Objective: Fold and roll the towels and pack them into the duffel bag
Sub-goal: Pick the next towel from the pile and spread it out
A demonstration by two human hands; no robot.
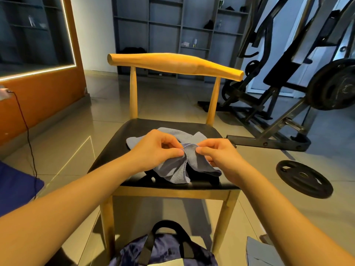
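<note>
A small grey-blue towel (177,169) lies crumpled on the black seat of a wooden chair (115,148). My left hand (155,148) pinches its bunched edge between thumb and fingers. My right hand (217,152) pinches the same edge just to the right, so the two hands nearly meet. Part of the towel spreads flat behind my hands. The dark blue duffel bag (165,250), with black handles, stands on the floor below the chair's front edge. Another pale cloth (263,252) lies on the floor at the lower right.
A black weight plate (304,178) lies on the tiles right of the chair. A gym machine (284,89) with loaded plates stands at the right. Grey shelves line the back wall. A blue mat (17,187) and a black cable (28,135) are at the left.
</note>
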